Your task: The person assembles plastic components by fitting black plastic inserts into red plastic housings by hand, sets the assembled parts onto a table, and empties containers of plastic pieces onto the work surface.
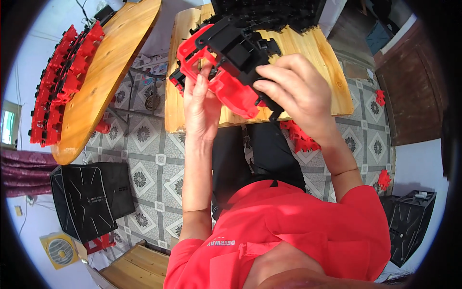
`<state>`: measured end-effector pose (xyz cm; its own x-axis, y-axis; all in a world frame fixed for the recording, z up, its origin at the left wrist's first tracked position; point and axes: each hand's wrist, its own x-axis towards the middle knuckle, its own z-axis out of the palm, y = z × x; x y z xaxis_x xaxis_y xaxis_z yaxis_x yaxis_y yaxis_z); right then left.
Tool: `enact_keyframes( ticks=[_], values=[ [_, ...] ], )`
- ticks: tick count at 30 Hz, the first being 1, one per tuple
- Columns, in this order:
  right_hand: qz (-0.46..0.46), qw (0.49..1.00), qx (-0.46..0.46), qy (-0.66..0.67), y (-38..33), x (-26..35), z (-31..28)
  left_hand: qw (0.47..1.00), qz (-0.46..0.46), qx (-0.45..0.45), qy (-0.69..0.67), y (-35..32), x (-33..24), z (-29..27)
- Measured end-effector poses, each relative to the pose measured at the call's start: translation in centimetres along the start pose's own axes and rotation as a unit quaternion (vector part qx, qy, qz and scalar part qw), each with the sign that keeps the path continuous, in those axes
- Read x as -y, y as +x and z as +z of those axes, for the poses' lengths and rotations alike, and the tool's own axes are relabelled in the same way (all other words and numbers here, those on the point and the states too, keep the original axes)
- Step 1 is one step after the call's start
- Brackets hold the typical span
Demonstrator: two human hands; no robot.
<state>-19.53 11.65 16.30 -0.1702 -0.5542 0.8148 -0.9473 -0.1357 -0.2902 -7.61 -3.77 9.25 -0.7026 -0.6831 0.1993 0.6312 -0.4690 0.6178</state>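
Note:
Above the near wooden table (332, 72), my two hands hold a red plastic housing (233, 94) and a black plastic part (226, 45) lying against each other, tilted. My left hand (202, 106) grips the red housing from its left side, thumb up along its frame. On the right, the fingers of my right hand (301, 89) are closed on the lower right end of the black part. Whether the two pieces are locked together I cannot tell. Several black plastic parts (269, 19) are heaped at the table's far side.
To the left, a second wooden table (108, 67) bears rows of red and black assemblies (65, 86). Black crates stand at the lower left (84, 202) and lower right (411, 221). Red plastic pieces (301, 137) lie below the near table's edge, with others on the tiled floor at right.

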Motion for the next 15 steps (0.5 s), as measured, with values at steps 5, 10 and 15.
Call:
enact_keyframes(
  ticks=[5, 10, 15],
  values=[
    [-0.046, 0.999, 0.003, 0.006, 0.2, 0.0, 1.9, 1.000, 0.013, 0.014, 0.020, -0.5, -0.5, 0.0],
    [-0.069, 0.997, 0.010, -0.021, 0.3, 0.5, 2.6, 0.997, 0.006, 0.050, 0.050, -0.8, -1.0, 0.1],
    [-0.094, 0.994, 0.044, -0.020, -0.4, 1.8, 3.3, 0.992, 0.100, 0.022, 0.072, -1.9, -0.2, -0.1]
  ],
)
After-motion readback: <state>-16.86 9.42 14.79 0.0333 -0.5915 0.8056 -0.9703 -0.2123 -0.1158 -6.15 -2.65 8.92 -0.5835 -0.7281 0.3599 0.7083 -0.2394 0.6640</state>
